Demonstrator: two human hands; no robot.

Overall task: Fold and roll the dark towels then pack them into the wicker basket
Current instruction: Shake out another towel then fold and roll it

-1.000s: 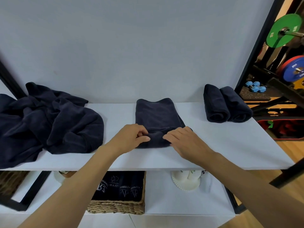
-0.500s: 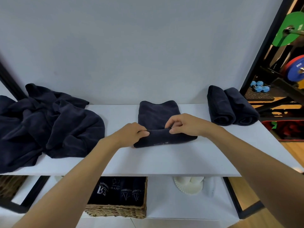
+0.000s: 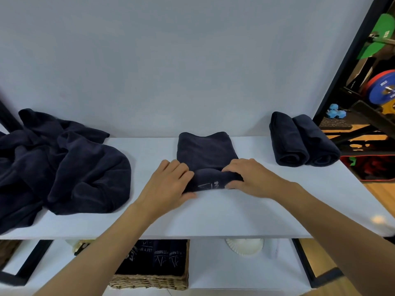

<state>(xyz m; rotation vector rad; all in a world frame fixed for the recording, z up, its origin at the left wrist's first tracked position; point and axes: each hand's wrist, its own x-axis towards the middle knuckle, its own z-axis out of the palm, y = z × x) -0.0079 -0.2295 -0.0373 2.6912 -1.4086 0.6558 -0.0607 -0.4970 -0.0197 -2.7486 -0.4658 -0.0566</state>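
Observation:
A folded dark towel lies in the middle of the white shelf top, its near end rolled into a thick roll with a pale logo showing. My left hand grips the roll's left end, thumb under and fingers over. My right hand grips the right end the same way. Two finished dark rolls lie side by side at the right. A heap of loose dark towels fills the left. The wicker basket stands on the lower shelf, holding several rolled towels upright.
A white wall backs the shelf. White paper plates sit on the lower shelf right of the basket. Black frame bars run at both sides. Gym weights and blue dumbbells stand beyond the right edge.
The roll has grown thicker and moved away from me along the folded towel, and a pale logo now faces up. Both hands moved forward with it.

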